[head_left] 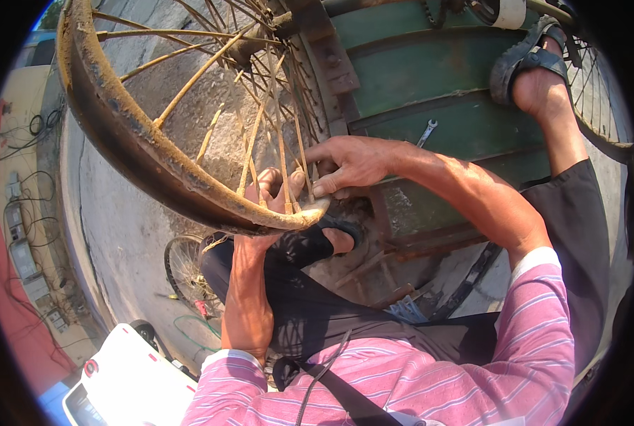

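Observation:
A large rusty spoked wheel (111,117) stands tilted in front of me, its rim curving down toward my lap. My left hand (278,186) reaches up under the rim, its fingers closed among the spokes close to the rim's lower end. Against it from the right comes my right hand (349,163), thumb and fingers pinched around a spoke (300,145) near the rim. The spokes partly cover the fingertips of both hands. One spoke (209,135) near the rim's inner side looks loose or bent.
Right of the wheel lies a green metal cart bed (409,78) with a wrench (427,133) on it. My sandalled foot (533,78) rests at its far side, by another wheel (597,99). A smaller wheel (182,263) and a white vehicle (129,376) are at left.

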A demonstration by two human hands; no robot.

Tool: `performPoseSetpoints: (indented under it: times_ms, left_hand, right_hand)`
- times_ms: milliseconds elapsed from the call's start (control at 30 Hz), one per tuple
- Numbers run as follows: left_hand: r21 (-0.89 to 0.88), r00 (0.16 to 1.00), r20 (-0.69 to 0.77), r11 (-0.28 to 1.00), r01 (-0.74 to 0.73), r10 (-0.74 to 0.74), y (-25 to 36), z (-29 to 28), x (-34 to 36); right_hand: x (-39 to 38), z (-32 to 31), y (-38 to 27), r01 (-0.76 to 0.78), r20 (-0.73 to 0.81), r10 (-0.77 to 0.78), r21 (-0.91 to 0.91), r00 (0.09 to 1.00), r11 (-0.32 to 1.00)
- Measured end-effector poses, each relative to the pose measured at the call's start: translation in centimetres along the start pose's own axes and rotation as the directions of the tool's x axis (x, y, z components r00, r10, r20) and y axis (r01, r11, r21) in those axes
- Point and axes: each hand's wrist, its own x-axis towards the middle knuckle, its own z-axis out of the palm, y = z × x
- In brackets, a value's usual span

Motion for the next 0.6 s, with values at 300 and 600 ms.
performPoseSetpoints:
  times_ms: [300, 600]
  left_hand:
    - [0.440, 0.940, 0.156, 0.831, -0.341, 0.303, -5.8, -1.5, 0.9]
    - [0.139, 0.986, 0.136, 0.983, -0.117, 0.098, 0.6, -0.2, 0.1]
  right_hand:
    - [0.3, 0.6, 0.6, 0.050, -0.087, -0.061, -0.123, 0.994, 0.991]
    - [0.1, 0.6, 1.1, 0.124, -0.146, -0.180, -0.330, 0.973, 0.936]
